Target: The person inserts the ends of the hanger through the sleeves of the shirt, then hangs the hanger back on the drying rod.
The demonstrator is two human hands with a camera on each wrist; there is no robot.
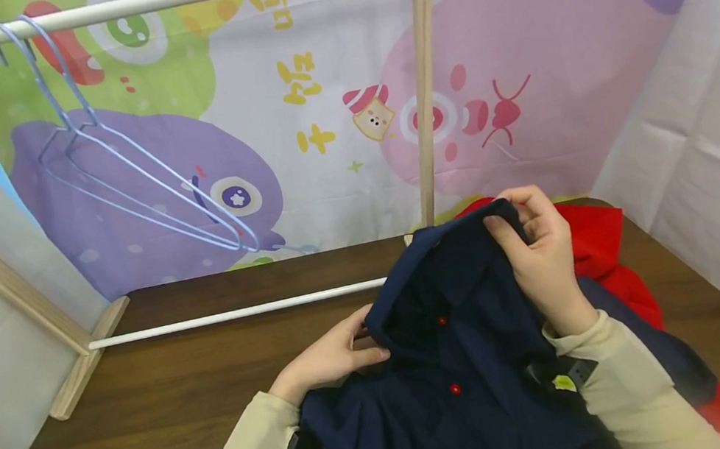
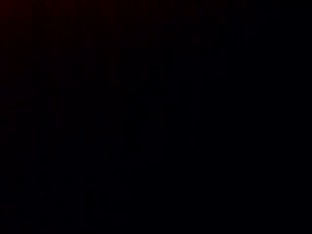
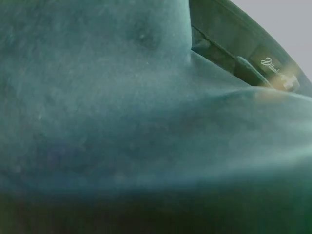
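A navy blue shirt [image 1: 420,403] with red buttons is raised in front of me in the head view, its collar upright. My right hand [image 1: 540,256] pinches the collar's upper right side, thumb on the near face. At the collar's left side, my left hand [image 1: 325,358] holds the cloth between thumb and fingers; its fingertips are partly hidden behind the cloth. In the right wrist view, blurred shirt cloth [image 3: 107,97] fills most of the picture, and a label [image 3: 278,70] with pale lettering shows inside the neck. The left wrist view is almost black.
Two pale blue hangers [image 1: 148,182] hang at the left of a white rail [image 1: 174,0] on a wooden-legged rack. A white lower bar [image 1: 237,314] crosses near the brown table [image 1: 175,416]. Red cloth [image 1: 601,234] and dark cloth lie at the right, behind my right arm.
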